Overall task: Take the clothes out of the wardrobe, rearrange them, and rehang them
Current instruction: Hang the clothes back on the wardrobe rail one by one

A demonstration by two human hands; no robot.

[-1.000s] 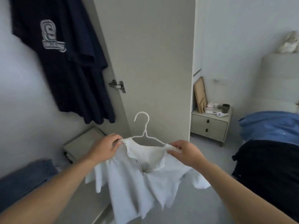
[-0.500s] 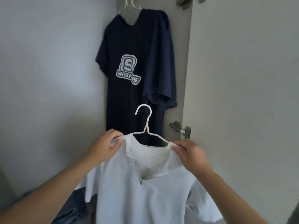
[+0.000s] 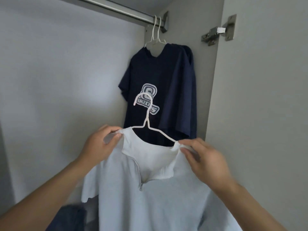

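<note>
Moved: I've lifted the white zip-neck shirt [image 3: 150, 197] on its white hanger [image 3: 146, 125] toward the wardrobe rail [image 3: 116, 9].
Hands: left hand [image 3: 98, 145], right hand [image 3: 205, 162] pinch its shoulders.
Risk: hook may snag the navy T-shirt [image 3: 160, 90].

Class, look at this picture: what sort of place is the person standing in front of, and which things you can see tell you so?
Most likely the inside of a wardrobe. A metal rail runs across the top, a navy T-shirt hangs from it on white hangers, and a door hinge is fixed to the side panel.

Left hand [image 3: 98, 145], right hand [image 3: 206, 161] — bare, forearms sleeveless.
</note>
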